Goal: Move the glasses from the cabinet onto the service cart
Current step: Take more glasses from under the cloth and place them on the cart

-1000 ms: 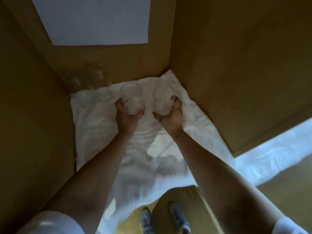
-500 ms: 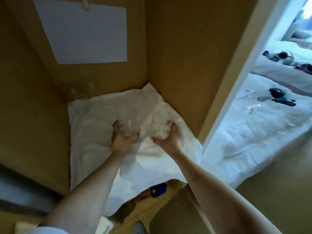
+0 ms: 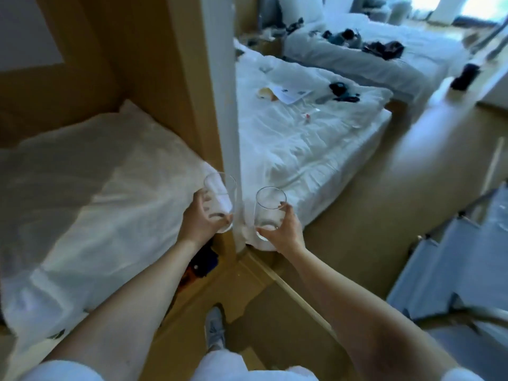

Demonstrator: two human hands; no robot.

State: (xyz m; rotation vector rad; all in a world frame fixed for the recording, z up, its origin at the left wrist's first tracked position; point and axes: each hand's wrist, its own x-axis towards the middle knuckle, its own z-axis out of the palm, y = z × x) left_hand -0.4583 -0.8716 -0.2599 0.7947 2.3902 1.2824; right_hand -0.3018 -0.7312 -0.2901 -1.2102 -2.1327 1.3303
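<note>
Now that both glasses [image 3: 268,213] left the cabinet [image 3: 154,86] (our fingers [image 3: 283,206] grip one each), we head for the cart [image 3: 450,270].

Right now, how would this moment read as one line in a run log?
stage: carry | left hand grips left glass | right hand grips right glass | both upright, empty

2 glasses [image 3: 221,189] [image 3: 268,209], 2 hands [image 3: 198,225] [image 3: 286,231]

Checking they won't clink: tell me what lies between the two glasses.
In the head view, the gap between the left glass and the right glass shows only the cabinet's white edge and the bed sheet behind; the glasses do not touch.
</note>
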